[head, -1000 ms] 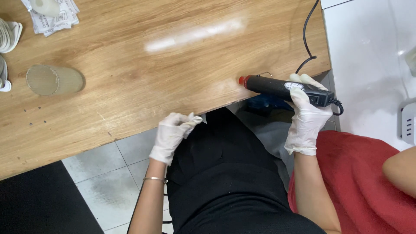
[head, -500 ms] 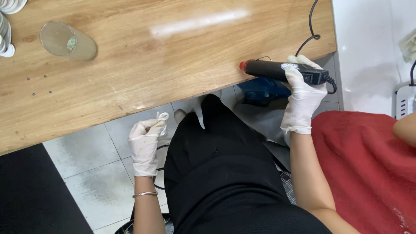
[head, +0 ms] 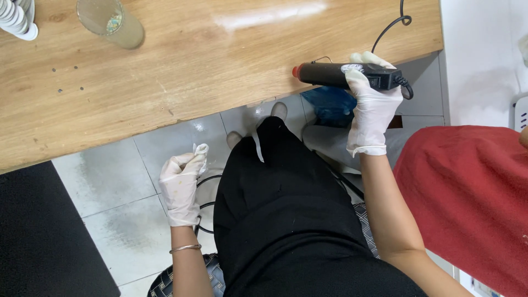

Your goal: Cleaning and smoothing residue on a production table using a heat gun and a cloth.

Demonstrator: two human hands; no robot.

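The left hand (head: 180, 187) has dropped from the tabletop (head: 220, 71) edge to beside the lap, pinching a small white scrap (head: 201, 151). The right hand (head: 373, 107) still grips the black tool (head: 330, 74) over the edge.

Two gloved hands are seen, left (head: 180, 187) and right (head: 373, 110). One black rotary tool (head: 344, 75), one glass cup (head: 110, 22) and one counter (head: 220, 71) are counted.
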